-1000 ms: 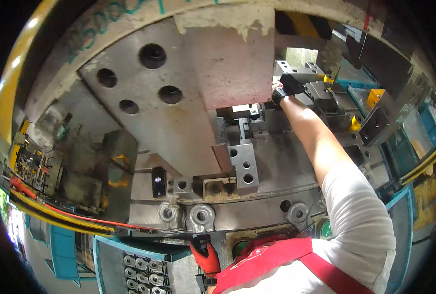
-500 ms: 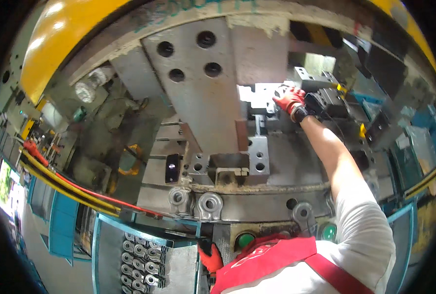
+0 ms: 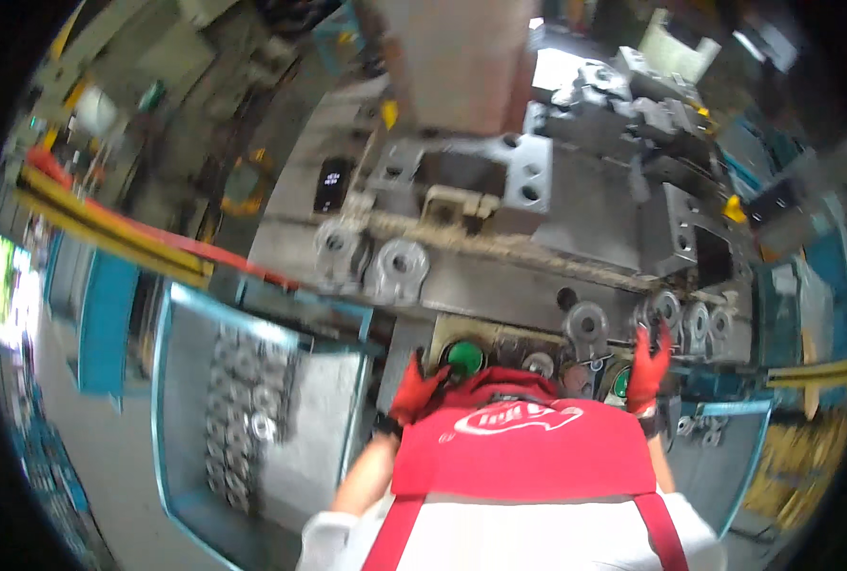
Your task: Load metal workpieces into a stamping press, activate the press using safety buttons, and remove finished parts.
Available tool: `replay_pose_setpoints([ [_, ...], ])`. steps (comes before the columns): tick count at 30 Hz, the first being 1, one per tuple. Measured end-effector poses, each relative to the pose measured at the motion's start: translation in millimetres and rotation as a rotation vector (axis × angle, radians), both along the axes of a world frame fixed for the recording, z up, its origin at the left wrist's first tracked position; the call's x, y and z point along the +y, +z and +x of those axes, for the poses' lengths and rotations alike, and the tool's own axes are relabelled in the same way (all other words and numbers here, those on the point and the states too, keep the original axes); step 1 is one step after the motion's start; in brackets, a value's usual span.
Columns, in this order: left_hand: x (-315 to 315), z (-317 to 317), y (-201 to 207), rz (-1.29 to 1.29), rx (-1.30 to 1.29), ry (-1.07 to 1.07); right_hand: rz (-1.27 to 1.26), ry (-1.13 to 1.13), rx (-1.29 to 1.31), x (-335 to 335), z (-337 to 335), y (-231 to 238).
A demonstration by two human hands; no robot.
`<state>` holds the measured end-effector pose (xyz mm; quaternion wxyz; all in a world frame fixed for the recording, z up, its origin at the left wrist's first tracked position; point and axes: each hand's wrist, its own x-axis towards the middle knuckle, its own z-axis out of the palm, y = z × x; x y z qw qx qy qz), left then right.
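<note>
My left hand (image 3: 417,390), in a red and black glove, is beside the left green push button (image 3: 464,360) on the machine's front. Its fingers are apart, and I see nothing in them. My right hand (image 3: 648,373), also gloved, is at the right green push button (image 3: 620,381), fingers spread and pointing up, holding nothing visible. Whether either hand presses its button, I cannot tell. Just beyond my right hand, several ring-ended metal parts (image 3: 666,309) stand on the front ledge. Another such part (image 3: 587,326) is between the hands. A bright metal part (image 3: 600,76) sits on the die at the back.
A blue-rimmed bin (image 3: 163,409) at left contains rows of ring-ended parts (image 3: 238,409). Two more stand on the ledge at left (image 3: 400,271). A dark phone-like device (image 3: 332,186) lies on the bed. A thick steel column (image 3: 462,67) rises behind. Another bin (image 3: 755,447) is at right.
My right hand has drawn back from the die to the right green button. My left hand has moved up beside the left green button. The whole view has shifted and turned.
</note>
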<state>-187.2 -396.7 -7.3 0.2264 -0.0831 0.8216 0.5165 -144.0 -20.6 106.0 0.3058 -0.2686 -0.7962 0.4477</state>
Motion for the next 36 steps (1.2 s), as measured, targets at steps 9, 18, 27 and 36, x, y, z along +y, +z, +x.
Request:
replay_pose_setpoints([
  [9, 21.8, -3.5, -43.5, -0.125, -0.039, 0.032, -0.096, -0.242, -0.510, 112.8, 121.4, -210.3],
  [18, 36.2, -5.8, -23.2, -0.184, -0.080, 0.143, -0.192, -0.244, -0.520, 111.2, 114.5, -206.0],
  [27, 21.4, -8.0, -79.9, 0.023, -0.005, 0.185, -0.063, -0.297, -0.540, 84.3, 102.3, -191.5],
  [36, 20.2, -11.0, -69.7, 0.079, -0.079, 0.169, -0.054, -0.351, -0.633, 73.4, 105.6, -180.9],
])
